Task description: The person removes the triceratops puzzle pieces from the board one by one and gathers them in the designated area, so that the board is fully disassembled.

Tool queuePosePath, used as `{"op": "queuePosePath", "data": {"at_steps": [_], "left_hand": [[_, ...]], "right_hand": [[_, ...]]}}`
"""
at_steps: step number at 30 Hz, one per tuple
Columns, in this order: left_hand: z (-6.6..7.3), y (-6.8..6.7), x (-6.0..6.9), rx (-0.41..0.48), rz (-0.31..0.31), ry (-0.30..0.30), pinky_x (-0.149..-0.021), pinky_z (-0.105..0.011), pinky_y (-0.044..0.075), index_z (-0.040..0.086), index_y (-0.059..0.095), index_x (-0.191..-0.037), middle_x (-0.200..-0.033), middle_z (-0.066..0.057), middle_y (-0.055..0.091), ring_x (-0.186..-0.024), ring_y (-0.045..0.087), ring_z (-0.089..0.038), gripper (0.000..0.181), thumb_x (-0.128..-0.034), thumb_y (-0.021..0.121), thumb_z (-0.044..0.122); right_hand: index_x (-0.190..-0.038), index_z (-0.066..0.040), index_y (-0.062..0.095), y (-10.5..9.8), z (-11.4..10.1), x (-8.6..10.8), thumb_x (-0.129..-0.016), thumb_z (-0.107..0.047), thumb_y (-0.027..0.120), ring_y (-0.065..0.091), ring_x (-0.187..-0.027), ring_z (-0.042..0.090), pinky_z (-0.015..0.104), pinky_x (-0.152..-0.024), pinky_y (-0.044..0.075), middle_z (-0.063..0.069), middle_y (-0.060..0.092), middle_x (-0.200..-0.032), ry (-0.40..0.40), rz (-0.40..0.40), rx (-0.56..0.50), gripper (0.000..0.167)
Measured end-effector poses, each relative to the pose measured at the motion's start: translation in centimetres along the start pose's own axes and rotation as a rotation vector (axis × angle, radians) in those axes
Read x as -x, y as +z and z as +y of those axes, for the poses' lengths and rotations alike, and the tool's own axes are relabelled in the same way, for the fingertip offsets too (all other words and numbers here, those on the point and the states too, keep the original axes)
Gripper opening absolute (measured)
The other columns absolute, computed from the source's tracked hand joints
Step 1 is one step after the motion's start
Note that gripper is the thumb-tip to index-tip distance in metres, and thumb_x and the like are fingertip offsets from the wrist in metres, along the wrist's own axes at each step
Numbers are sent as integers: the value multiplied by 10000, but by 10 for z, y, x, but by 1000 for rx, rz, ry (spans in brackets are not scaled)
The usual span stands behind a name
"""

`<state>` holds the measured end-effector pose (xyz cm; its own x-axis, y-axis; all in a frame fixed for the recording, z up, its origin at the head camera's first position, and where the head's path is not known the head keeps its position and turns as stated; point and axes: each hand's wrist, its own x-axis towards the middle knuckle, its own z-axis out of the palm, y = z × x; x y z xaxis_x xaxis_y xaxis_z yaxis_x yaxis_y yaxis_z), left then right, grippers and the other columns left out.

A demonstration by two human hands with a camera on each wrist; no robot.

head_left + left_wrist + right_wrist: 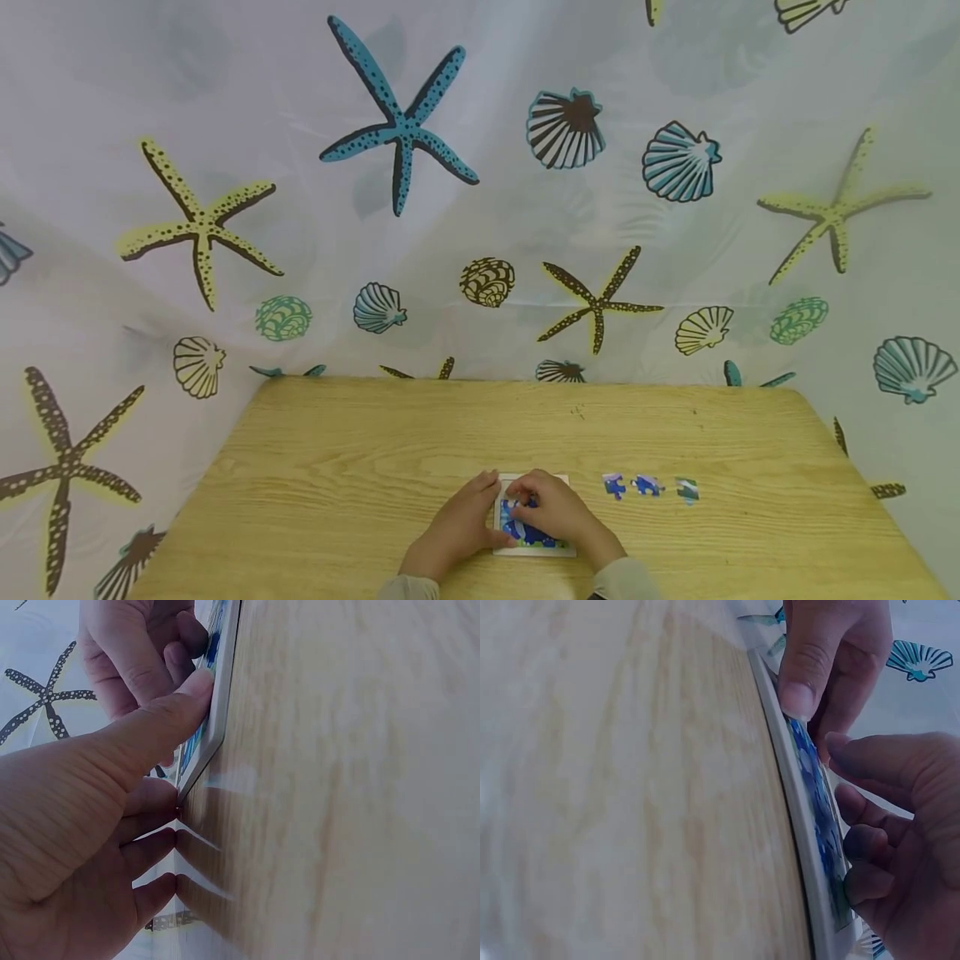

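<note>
A small jigsaw puzzle (534, 533) in a white-edged tray (555, 552) lies on the table, its picture mostly blue. At the tray's left side my left hand (467, 521) grips it. The left thumb (196, 684) rests on the rim, and the other fingers are by the corner and edge. My right hand (555, 510) is over the puzzle with fingers bent. In the right wrist view, its thumb (840, 744) and forefinger stand a little apart near the puzzle surface. I see no piece between them. The right hand covers part of the picture.
To the right of the tray lie three loose puzzle pieces: a left one (614, 485), a middle one (647, 485) and a right one (687, 490). They are on the wooden table (360, 442). A curtain (480, 217) with starfish and shells surrounds it.
</note>
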<state>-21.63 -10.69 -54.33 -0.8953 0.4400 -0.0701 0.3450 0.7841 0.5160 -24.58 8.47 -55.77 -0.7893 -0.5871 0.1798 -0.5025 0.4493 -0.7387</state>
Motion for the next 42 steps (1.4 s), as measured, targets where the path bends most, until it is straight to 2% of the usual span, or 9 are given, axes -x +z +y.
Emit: {"op": "queuePosePath", "data": {"at_steps": [2, 3, 6, 9, 19, 27, 32, 39, 42], "left_hand": [[0, 0, 0, 3, 4, 3, -1106, -459, 305, -63, 446, -1365, -1478, -173, 361, -1373, 307, -331, 848, -732, 797, 379], [0, 0, 0, 4, 6, 6, -1106, -459, 304, -63, 447, -1364, -1478, -174, 362, -1373, 308, -332, 847, -731, 797, 379], [0, -1, 0, 12, 8, 7, -1107, -462, 301, -66, 448, -1361, -1478, -176, 361, -1374, 304, -335, 846, -731, 797, 378], [0, -2, 0, 17, 8, 8, -1108, -465, 299, -67, 448, -1361, -1479, -176, 358, -1375, 300, -337, 847, -732, 796, 380], [-1, -1, -1, 12, 5, 10, -1110, -466, 294, -63, 444, -1366, -1483, -172, 354, -1379, 296, -330, 851, -732, 792, 387], [0, 0, 0, 10, 9, 12, -1103, -471, 304, -66, 458, -1355, -1475, -178, 365, -1370, 311, -335, 844, -728, 794, 388], [-1, 1, 0, 20, 1, 4, -1105, -471, 301, -63, 451, -1360, -1484, -172, 352, -1376, 301, -331, 843, -736, 789, 391], [0, 1, -2, 26, -4, -9, -1107, -472, 298, -69, 450, -1360, -1484, -169, 354, -1377, 298, -335, 846, -733, 797, 381], [0, 1, -2, 28, -7, -16, -1109, -469, 295, -71, 449, -1360, -1486, -166, 353, -1379, 295, -330, 848, -733, 797, 381]], "right_hand": [[-995, -84, 674, 2, -1, -1, -864, -205, 685, 501, -758, 68, 232, -655, 456, -62, 544, -849, 30, -5, 34, 178], [-989, -85, 678, 1, -5, -1, -840, -190, 704, 505, -763, 76, 236, -668, 460, -59, 543, -849, 84, -16, 45, 184], [-988, -127, 681, 3, -8, -2, -817, -197, 721, 509, -762, 76, 229, -659, 451, -67, 536, -847, 142, -32, 95, 189], [-983, -159, 672, 3, -12, -3, -811, -214, 726, 510, -769, 61, 220, -656, 444, -83, 527, -853, 167, -36, 135, 188], [-959, -217, 602, 7, -11, -2, -808, -192, 732, 513, -797, 93, 259, -633, 441, -74, 482, -902, 196, -28, 151, 201], [-951, -235, 578, 11, -11, 2, -825, -179, 707, 611, -906, 133, 356, -745, 506, -85, 633, -974, 188, 27, 129, 188], [-927, -231, 590, 11, -12, 4, -851, -178, 679, 623, -886, 133, 370, -750, 492, -77, 672, -945, 191, 65, 67, 128], [-977, -120, 613, 4, -13, 8, -892, -129, 652, 539, -789, 93, 227, -658, 445, 9, 643, -921, 185, 102, -230, 94], [-1006, -91, 625, 1, -9, 10, -903, -129, 641, 530, -741, 89, 205, -637, 453, 39, 629, -914, 213, 104, -311, 111]]}}
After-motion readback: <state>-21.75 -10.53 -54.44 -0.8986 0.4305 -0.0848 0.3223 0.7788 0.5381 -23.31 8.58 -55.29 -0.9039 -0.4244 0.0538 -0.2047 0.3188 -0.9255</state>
